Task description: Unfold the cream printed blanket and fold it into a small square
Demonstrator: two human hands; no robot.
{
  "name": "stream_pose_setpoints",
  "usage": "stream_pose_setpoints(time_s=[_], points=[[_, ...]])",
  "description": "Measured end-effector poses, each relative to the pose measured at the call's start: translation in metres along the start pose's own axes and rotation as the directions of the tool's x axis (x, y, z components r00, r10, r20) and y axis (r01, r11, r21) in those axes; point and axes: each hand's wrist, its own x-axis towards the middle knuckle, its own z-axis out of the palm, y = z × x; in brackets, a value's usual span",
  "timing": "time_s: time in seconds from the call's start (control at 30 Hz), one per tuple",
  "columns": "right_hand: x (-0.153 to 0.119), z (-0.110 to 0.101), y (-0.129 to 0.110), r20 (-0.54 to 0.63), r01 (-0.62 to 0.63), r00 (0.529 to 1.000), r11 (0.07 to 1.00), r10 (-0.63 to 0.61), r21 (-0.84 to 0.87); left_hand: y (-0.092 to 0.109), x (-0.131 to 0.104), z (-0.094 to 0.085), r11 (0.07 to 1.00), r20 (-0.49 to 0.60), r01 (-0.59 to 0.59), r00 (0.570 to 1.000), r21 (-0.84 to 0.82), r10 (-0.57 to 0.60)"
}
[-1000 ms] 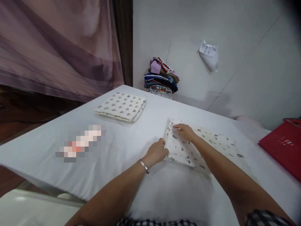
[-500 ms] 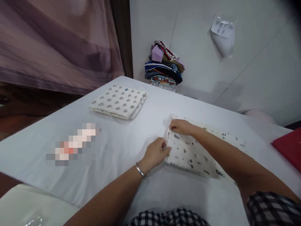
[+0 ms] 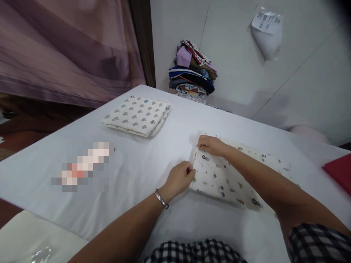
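Note:
A white cloth (image 3: pixel 216 175) with small printed figures lies partly folded on the white-covered table (image 3: pixel 131 204). My left hand (image 3: pixel 179 177), with a silver bracelet on its wrist, pinches the near part of the cloth's left edge. At the far end of that same edge, my right hand (image 3: pixel 211 145) has its fingers closed on the fabric, and its forearm crosses over the cloth. Further back on the left rests a neatly folded cloth (image 3: pixel 138 115) with grey mushroom-like prints, apart from both hands.
A pile of folded clothes (image 3: pixel 192 71) stands on the floor beyond the table, with a labelled plastic bag (image 3: pixel 265 34) to its right. Something red (image 3: pixel 340 170) lies at the right edge. A blurred-out patch (image 3: pixel 85 164) covers an item on the left. Purple curtains (image 3: pixel 68 47) hang behind.
My left hand has shifted slightly, its thumb and fingers drawn closer together at the cloth's edge. My right hand keeps its grip. The view has tilted a little.

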Motion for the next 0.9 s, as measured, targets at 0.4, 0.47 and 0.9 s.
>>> stream_pose_setpoints(time_s=[0.4,0.47,0.9], points=[[0.0033,0.0011,-0.0002,0.066,0.047,0.997,0.984,-0.036,-0.173,0.0003,-0.0024,0.0028,0.999,-0.041,0.032,0.999,0.022,-0.031],[0.0019,0.001,-0.001,0.054,0.065,0.997,0.983,-0.056,-0.172,0.0004,-0.002,0.0024,0.999,-0.019,0.03,0.999,0.016,-0.03],[-0.0032,-0.0007,-0.0007,0.029,0.092,0.996,0.972,-0.087,-0.215,0.0022,-0.0013,0.0,0.998,-0.01,0.054,0.999,-0.023,-0.054]])
